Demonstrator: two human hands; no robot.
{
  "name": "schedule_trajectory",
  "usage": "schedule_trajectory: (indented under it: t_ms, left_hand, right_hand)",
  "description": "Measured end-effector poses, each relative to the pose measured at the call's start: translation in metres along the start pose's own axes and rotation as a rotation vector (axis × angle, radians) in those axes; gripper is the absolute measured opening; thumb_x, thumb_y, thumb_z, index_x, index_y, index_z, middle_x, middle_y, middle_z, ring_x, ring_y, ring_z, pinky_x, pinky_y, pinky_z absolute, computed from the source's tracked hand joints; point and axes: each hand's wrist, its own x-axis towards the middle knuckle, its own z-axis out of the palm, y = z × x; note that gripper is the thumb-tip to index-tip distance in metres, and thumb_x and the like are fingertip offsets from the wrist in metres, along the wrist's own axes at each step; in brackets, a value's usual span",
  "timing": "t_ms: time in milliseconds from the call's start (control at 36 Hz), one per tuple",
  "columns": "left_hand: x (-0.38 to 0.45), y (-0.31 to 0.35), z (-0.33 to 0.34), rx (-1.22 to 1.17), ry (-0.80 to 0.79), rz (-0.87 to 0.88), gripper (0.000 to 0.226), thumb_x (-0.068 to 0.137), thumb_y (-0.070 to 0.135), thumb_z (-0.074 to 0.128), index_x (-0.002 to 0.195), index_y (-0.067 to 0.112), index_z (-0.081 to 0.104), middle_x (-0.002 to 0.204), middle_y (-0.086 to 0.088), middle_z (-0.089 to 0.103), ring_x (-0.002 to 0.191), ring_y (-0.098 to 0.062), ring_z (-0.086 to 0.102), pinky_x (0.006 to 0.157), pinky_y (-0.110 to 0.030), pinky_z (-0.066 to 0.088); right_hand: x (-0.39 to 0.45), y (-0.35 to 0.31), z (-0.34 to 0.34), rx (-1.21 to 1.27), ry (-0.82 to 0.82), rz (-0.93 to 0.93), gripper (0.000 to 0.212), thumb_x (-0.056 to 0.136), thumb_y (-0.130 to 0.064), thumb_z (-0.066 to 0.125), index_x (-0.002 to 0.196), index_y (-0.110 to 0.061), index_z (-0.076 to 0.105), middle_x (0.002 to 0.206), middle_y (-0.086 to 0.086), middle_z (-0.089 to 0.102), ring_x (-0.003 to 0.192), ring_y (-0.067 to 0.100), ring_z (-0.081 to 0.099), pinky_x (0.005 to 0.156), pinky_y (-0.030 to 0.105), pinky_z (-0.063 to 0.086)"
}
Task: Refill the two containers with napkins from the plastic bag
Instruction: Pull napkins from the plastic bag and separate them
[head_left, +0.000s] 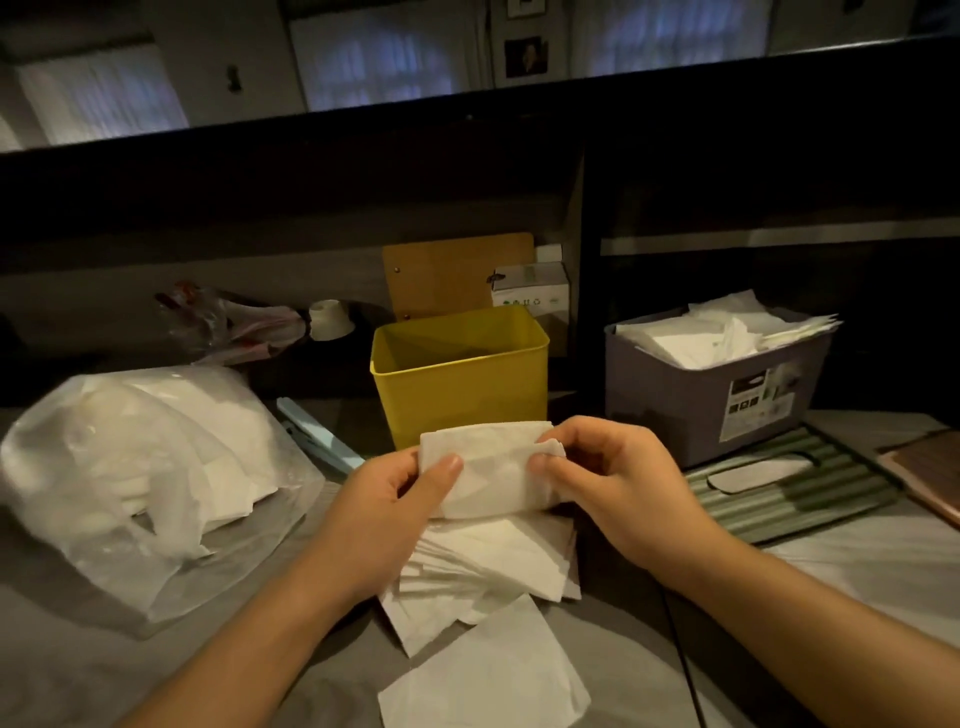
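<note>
As both hands — left hand, right hand — pinch a folded napkin, squaring its edges should ease entry into the yellow container.

The yellow container is standing open-topped straight behind the hands, nothing covering its mouth. The grey container to its right is brimming with napkins, leaving no room inside. A dark gap is lying between the two. The plastic bag is bulging across the left of the worktop, with a blue clip blocking the strip between bag and yellow container. Loose napkins are littering the near middle, and a ribbed lid is occupying the right.
</note>
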Motion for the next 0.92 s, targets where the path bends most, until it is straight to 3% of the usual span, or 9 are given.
schedule_trajectory:
  t_ms: [83,167,250,333,472,611,694,778,917]
  left_hand:
    - [0.002,0.001,0.0,-0.1,0.006,-0.038,0.044,0.089,0.047,0.049,0.116,0.021,0.071,0.107,0.006,0.077,0.101,-0.013,0.073,0.087,-0.031,0.056]
    - [0.004,0.005,-0.001,-0.131,0.003,-0.04,0.04,0.099,0.042,0.043,0.122,0.021,0.068,0.115,0.005,0.075,0.108,-0.014,0.071,0.092,-0.035,0.055]
    - [0.013,0.01,-0.006,-0.104,0.031,-0.011,0.037,0.102,0.042,0.041,0.122,0.026,0.068,0.117,0.006,0.074,0.112,-0.015,0.069,0.095,-0.038,0.056]
    - [0.024,0.03,-0.011,-0.083,0.049,-0.031,0.033,0.104,0.044,0.042,0.114,0.032,0.07,0.115,0.004,0.071,0.11,-0.02,0.067,0.092,-0.039,0.059]
    - [0.035,0.059,-0.012,-0.157,-0.005,-0.076,0.027,0.104,0.038,0.048,0.108,0.03,0.073,0.114,0.001,0.072,0.109,-0.022,0.068,0.092,-0.044,0.059]
    - [0.035,0.048,-0.015,-0.186,-0.072,-0.016,0.03,0.101,0.043,0.048,0.119,0.029,0.068,0.112,0.003,0.072,0.101,-0.015,0.071,0.079,-0.032,0.06]
    - [0.039,0.042,-0.019,-0.148,-0.187,0.013,0.036,0.091,0.032,0.063,0.126,0.033,0.061,0.11,0.008,0.072,0.103,-0.015,0.071,0.077,-0.031,0.06]
    - [0.04,0.036,-0.02,-0.128,-0.194,0.004,0.046,0.092,0.007,0.067,0.126,0.036,0.06,0.111,0.009,0.072,0.104,-0.014,0.071,0.078,-0.032,0.061]
    - [0.042,0.03,-0.022,-0.163,-0.166,0.0,0.051,0.094,-0.006,0.059,0.127,0.034,0.059,0.112,0.003,0.074,0.105,-0.018,0.072,0.082,-0.04,0.062]
  right_hand:
    - [0.001,0.001,-0.001,0.134,0.022,0.057,0.011,0.092,-0.023,0.07,0.082,-0.025,0.077,0.086,-0.008,0.074,0.088,0.009,0.069,0.078,0.028,0.058]
    - [0.004,-0.002,-0.002,0.23,0.054,0.126,0.013,0.091,-0.025,0.07,0.081,-0.028,0.079,0.09,-0.008,0.075,0.095,0.012,0.069,0.087,0.035,0.059]
    - [0.009,-0.008,0.0,0.292,0.069,0.157,0.014,0.091,-0.024,0.07,0.082,-0.025,0.08,0.09,-0.007,0.075,0.098,0.016,0.068,0.083,0.037,0.061]
    - [0.019,-0.025,-0.003,0.266,0.078,0.134,0.014,0.091,-0.026,0.07,0.083,-0.028,0.081,0.091,-0.01,0.074,0.1,0.016,0.067,0.086,0.038,0.06]
    - [0.036,-0.051,-0.012,0.271,0.079,0.112,0.014,0.095,-0.026,0.066,0.091,-0.028,0.08,0.094,-0.013,0.075,0.098,0.007,0.067,0.082,0.025,0.055]
    - [0.036,-0.039,-0.006,0.137,0.064,0.079,0.017,0.098,-0.028,0.062,0.093,-0.027,0.078,0.091,-0.013,0.074,0.093,0.003,0.068,0.075,0.018,0.055]
    - [0.041,-0.034,-0.006,0.069,0.04,0.062,0.013,0.095,-0.024,0.066,0.104,-0.03,0.072,0.096,-0.013,0.071,0.089,-0.001,0.066,0.067,0.015,0.053]
    - [0.042,-0.026,-0.007,0.114,0.111,0.081,0.017,0.091,-0.021,0.072,0.106,-0.027,0.066,0.098,-0.008,0.072,0.093,0.008,0.069,0.075,0.025,0.059]
    - [0.042,-0.019,-0.009,0.143,0.167,0.129,0.01,0.089,-0.021,0.074,0.095,-0.02,0.067,0.091,-0.003,0.073,0.091,0.013,0.07,0.089,0.039,0.059]
